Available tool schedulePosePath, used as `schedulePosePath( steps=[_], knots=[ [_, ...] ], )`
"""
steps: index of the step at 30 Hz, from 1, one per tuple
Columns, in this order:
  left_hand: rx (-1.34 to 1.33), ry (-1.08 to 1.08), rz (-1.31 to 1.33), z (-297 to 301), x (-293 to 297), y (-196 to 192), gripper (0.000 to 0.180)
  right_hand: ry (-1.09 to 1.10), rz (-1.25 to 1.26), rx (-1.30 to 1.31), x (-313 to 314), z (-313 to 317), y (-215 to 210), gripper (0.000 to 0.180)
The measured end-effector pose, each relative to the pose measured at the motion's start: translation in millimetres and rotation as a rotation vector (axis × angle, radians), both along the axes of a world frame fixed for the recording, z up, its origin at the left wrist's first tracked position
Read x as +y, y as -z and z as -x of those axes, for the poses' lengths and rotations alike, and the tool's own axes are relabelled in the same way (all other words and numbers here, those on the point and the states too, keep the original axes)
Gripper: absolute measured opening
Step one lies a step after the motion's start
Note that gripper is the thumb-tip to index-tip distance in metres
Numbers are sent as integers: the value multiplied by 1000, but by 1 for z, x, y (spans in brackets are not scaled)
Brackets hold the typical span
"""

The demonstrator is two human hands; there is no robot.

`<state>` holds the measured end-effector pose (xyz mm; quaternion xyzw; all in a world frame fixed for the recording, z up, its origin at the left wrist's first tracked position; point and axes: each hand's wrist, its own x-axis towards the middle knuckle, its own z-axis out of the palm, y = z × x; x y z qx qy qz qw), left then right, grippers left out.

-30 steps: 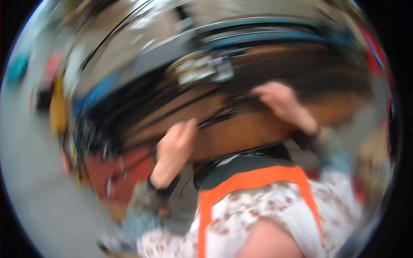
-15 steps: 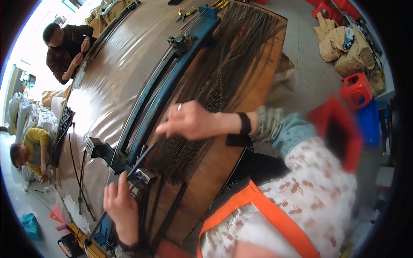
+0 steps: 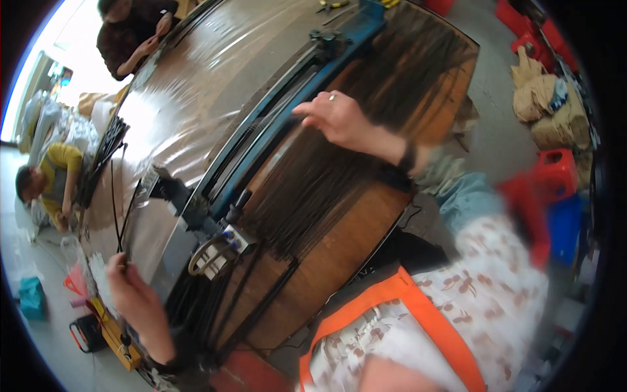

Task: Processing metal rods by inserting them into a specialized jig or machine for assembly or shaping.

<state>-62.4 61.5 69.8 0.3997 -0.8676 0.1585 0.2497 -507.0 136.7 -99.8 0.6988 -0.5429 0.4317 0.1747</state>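
My right hand (image 3: 339,121) hovers over the blue metal rail (image 3: 258,157), its fingers loosely bent and the index finger stretched out. I see nothing held in it. My left hand (image 3: 136,297) is at the lower left, fingers curled in at the lower ends of two thin black rods (image 3: 119,212). Whether it grips the rods is hidden by the fingers. Between my hands, the near end of the rail carries a dark metal block (image 3: 196,212), a black-handled lever (image 3: 240,204) and a pale ring-shaped part (image 3: 212,257).
Many dark thin rods (image 3: 313,189) lie on the brown wooden tabletop (image 3: 339,228) right of the rail. Clear plastic film (image 3: 189,104) covers the far side. Two people (image 3: 121,39) (image 3: 57,173) work along the far edge. Red stools (image 3: 555,175) and a blue bin (image 3: 567,225) stand at the right.
The view has shifted. My left hand has moved left, from the rail's near end to the black rods. My right hand has moved farther up along the rail.
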Motion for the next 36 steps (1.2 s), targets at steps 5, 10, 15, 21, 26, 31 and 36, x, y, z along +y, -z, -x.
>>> schedulePosePath(
  steps=[5, 10, 15, 21, 26, 31, 36],
  knots=[
    [42, -44, 245, -50, -15, -57, 19, -196, -288, -247, -55, -67, -39, 15],
    [183, -191, 96, -94, 9, -56, 22, -785, -428, -326, -133, -189, -108, 11],
    [226, -325, -103, -162, 46, -40, 21, -748, -292, -32, -154, -226, -104, 12],
    [280, -278, -74, -171, 45, -23, 21, -762, -504, 171, -156, -253, -120, 13],
    [164, -252, -37, -150, 35, -14, 25, -487, -101, 440, -150, -212, -101, 11],
    [112, -237, -203, -151, 14, 11, 26, -198, -66, 486, -99, -47, -78, 9],
    [45, 112, -183, -52, -37, 48, 9, 129, -83, 538, -60, 64, -87, 5]
  ],
)
